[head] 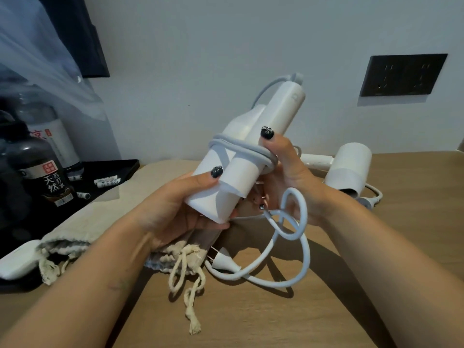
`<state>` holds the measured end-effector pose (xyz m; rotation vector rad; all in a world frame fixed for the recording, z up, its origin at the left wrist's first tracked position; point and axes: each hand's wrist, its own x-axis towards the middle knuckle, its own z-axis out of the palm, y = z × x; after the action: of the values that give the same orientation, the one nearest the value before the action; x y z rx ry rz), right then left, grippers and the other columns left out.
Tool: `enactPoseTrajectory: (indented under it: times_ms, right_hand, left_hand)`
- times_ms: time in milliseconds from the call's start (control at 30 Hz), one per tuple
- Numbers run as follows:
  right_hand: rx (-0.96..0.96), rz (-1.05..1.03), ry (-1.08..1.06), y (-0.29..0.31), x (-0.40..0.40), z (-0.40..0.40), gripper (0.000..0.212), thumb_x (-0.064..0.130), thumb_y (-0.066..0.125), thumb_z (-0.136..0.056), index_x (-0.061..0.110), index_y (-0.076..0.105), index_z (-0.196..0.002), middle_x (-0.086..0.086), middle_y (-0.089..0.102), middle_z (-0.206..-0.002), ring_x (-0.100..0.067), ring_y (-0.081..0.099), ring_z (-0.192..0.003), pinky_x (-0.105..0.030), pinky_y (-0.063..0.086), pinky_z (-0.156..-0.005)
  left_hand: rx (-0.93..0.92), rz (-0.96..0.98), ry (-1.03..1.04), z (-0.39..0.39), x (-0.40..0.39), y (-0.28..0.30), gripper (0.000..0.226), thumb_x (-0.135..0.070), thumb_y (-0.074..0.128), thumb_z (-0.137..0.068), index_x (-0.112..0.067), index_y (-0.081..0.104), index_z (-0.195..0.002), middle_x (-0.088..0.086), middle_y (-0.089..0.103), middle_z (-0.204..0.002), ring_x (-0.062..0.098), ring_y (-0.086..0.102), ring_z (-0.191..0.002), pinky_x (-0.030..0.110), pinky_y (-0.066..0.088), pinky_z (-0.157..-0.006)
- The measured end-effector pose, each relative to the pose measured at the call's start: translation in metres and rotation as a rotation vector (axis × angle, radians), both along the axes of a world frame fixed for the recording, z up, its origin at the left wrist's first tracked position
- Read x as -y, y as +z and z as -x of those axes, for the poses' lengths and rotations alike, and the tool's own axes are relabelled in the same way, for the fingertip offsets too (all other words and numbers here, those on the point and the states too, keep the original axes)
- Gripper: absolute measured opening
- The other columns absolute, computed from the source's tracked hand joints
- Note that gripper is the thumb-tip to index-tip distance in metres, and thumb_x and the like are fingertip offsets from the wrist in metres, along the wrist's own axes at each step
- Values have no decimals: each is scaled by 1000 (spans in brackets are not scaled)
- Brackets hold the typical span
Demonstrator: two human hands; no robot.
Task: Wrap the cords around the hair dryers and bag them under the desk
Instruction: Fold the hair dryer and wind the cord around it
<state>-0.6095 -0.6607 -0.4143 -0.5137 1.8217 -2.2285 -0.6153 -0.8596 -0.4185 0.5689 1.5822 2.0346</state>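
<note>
A folded white hair dryer (241,156) is held up over the wooden desk (276,317). My left hand (180,204) grips its barrel end from below. My right hand (283,177) presses the grey-white cord (293,229) against the dryer, where a few turns circle its middle. The remaining cord hangs in loops down to the plug (223,262) lying on the desk. A second white hair dryer (346,169) lies on the desk at the right, its cord beside it. A beige drawstring bag (105,217) lies flat under my left hand.
A black tray (118,169) at the left holds dark bottles (47,172) and small sachets. A white flat object (17,259) lies at the left edge. A black wall socket panel (401,75) is on the wall at the right.
</note>
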Motion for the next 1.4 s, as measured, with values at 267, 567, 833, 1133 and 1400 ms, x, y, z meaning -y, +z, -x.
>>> enactPoseTrajectory:
  times_ms: [267, 567, 833, 1133, 1400]
  right_hand:
    - [39, -90, 151, 5, -8, -8, 77, 75, 67, -61, 18, 62, -112, -12, 61, -88, -22, 56, -65, -33, 50, -60]
    - [-2, -363, 51, 13, -5, -17, 82, 80, 28, -79, 19, 47, -131, -19, 60, -83, -28, 58, -57, -29, 53, -53]
    - [-298, -472, -425, 51, 4, -35, 71, 62, 28, -96, 7, 73, -94, 0, 51, -52, -14, 41, -43, -23, 36, -43]
    - [-428, -1034, -461, 95, -37, -58, 14, 33, 71, -84, 21, 77, -84, -9, 64, -70, -7, 49, -59, -26, 40, -56]
    - [-328, -1146, -916, 78, -80, -34, 14, 9, 59, -91, 15, 71, -95, -9, 68, -86, -23, 70, -68, -36, 60, -67]
  left_hand:
    - [-10, -39, -76, -2, -5, -7, 83, -41, 93, -32, -12, 67, -106, 14, 72, -86, 26, 71, -75, 39, 59, -68]
    - [-27, -357, 128, 3, -1, -9, 77, -31, 90, -36, -10, 62, -105, 13, 70, -88, 26, 69, -77, 42, 59, -67]
    - [6, -268, 275, 5, 3, -11, 90, -33, 93, -27, -11, 58, -106, 13, 69, -83, 25, 68, -77, 44, 57, -76]
    - [46, -253, 402, 10, 6, -13, 31, -21, 62, -73, -11, 57, -102, 14, 61, -83, 29, 58, -81, 41, 55, -74]
    - [77, -270, 360, 11, 9, -13, 33, -21, 65, -70, -11, 57, -101, 18, 61, -89, 30, 59, -80, 39, 54, -73]
